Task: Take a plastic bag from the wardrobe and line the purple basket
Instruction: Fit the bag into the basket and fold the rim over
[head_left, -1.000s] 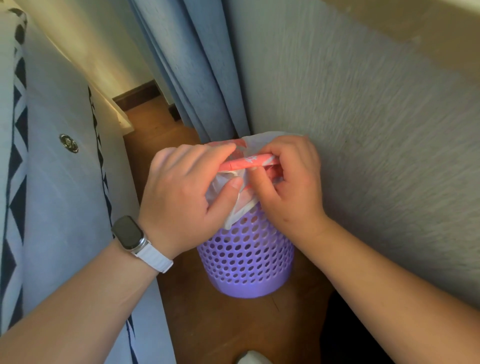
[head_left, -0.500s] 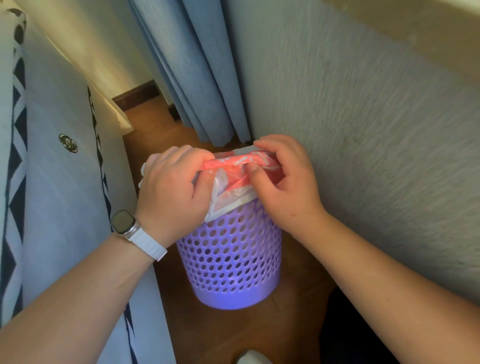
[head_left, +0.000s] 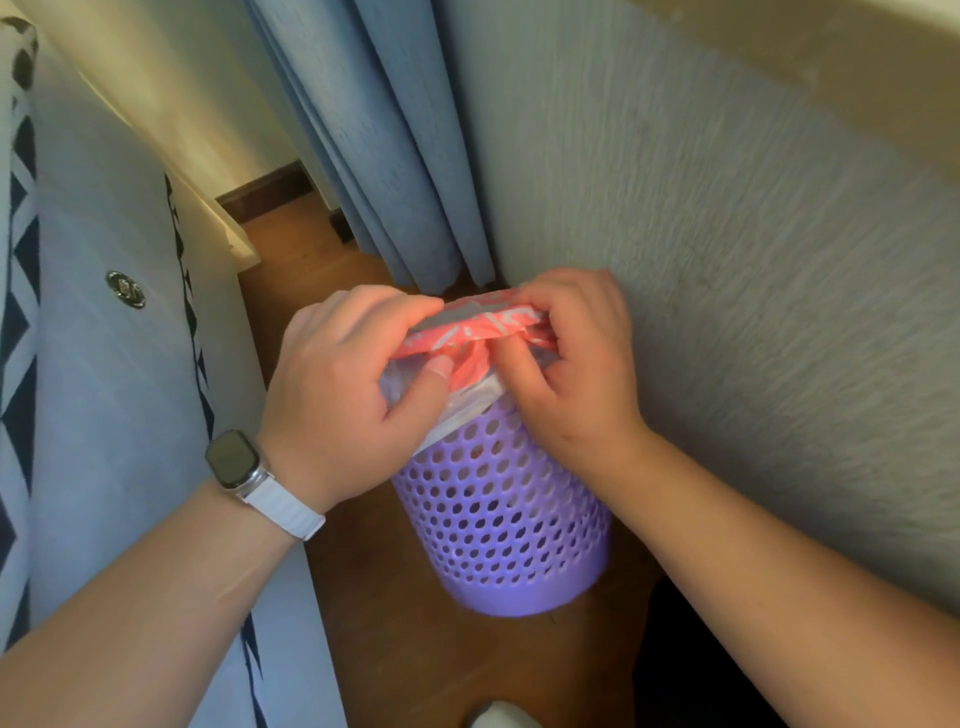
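The red-and-white plastic bag (head_left: 470, 332) is pinched at its mouth by the left hand (head_left: 343, 395) and right hand (head_left: 576, 364), held closer together than half a second ago. It is draped over the rim of the purple basket (head_left: 504, 519), which stands on the wooden floor (head_left: 395, 623) beside the wall (head_left: 727, 260); its contents cannot be told.

Left hand (head_left: 337, 384), right hand (head_left: 576, 364) pinching plastic bag (head_left: 467, 338), purple basket (head_left: 504, 519)

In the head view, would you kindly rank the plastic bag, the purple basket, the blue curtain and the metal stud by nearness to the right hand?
1. Plastic bag: pinched in the right hand.
2. Purple basket: just below that hand.
3. Blue curtain: beyond, up and leftward.
4. Metal stud: far left, past the left hand.
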